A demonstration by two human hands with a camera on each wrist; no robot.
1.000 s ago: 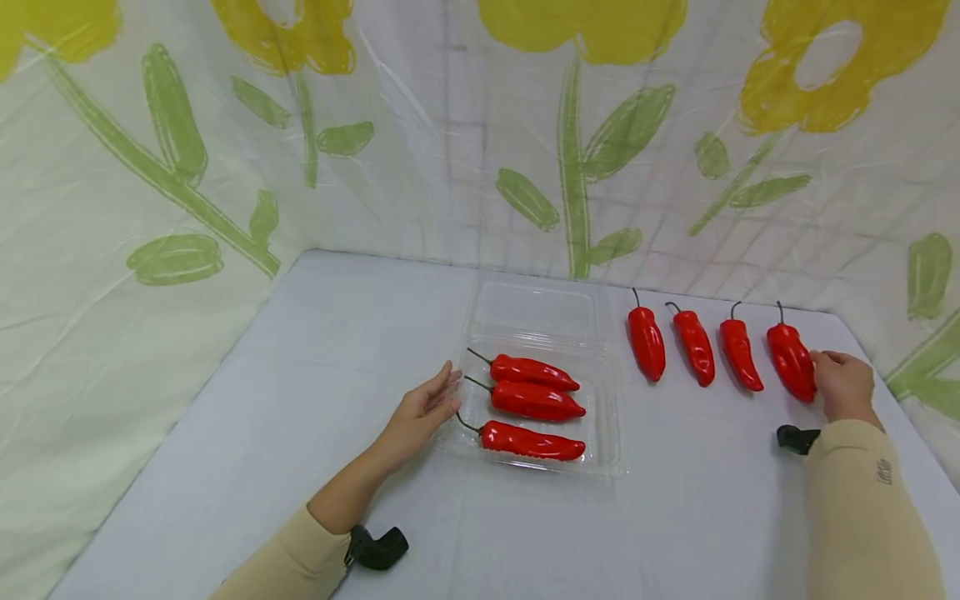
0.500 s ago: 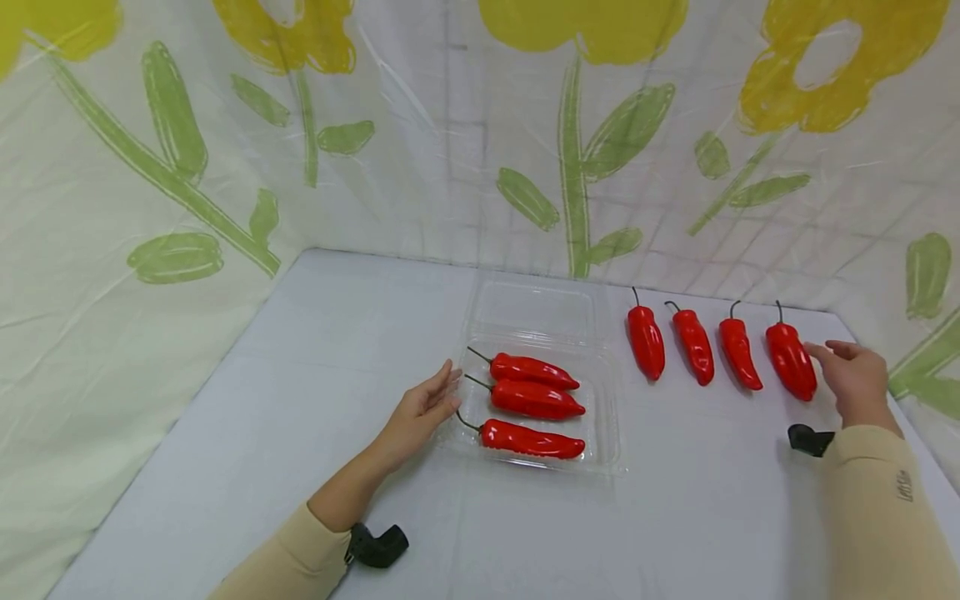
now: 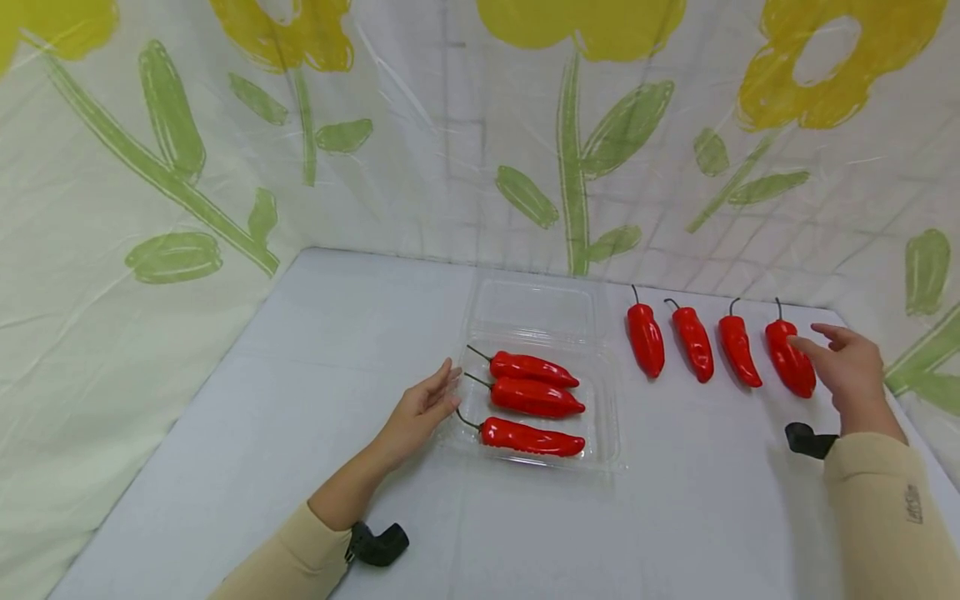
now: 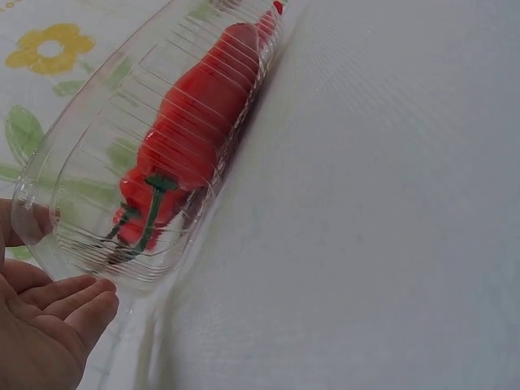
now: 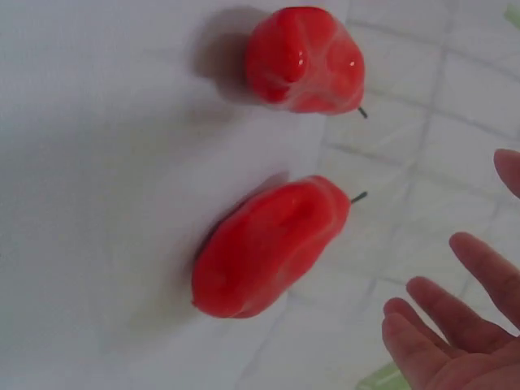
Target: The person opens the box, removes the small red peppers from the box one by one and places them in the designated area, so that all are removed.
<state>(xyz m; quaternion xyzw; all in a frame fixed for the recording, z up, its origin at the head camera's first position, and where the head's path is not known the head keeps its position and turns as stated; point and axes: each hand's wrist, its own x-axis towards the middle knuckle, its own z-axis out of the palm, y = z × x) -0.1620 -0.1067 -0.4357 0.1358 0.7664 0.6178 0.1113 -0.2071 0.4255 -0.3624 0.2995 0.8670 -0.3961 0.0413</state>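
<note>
In the head view, my left hand point(image 3: 411, 421) is at the left edge of a clear plastic clamshell box point(image 3: 606, 433), its loosely extended fingers touching the rim. Three red peppers with dark green stems lie crosswise in the box: an upper one point(image 3: 534, 368), a middle one point(image 3: 537, 397) and a lower one point(image 3: 532, 437). My right hand point(image 3: 855, 375) hovers beside and partly over the rightmost red pepper point(image 3: 790, 362), fingers spread and holding nothing. The right wrist view shows my fingers point(image 5: 455, 317) apart from that pepper point(image 5: 272, 248).
Three more red peppers stand in a row left of it: point(image 3: 740, 350) is the nearest pepper, then another pepper point(image 3: 693, 343), then a pepper point(image 3: 646, 340) by the box. The box's lid point(image 3: 536, 308) lies folded back. A flower-printed curtain point(image 3: 405, 167) borders the white table point(image 3: 337, 333).
My right hand has drawn back from the rightmost pepper's side, then risen upward with its fingers spreading. The left hand, the box and the peppers have stayed in place.
</note>
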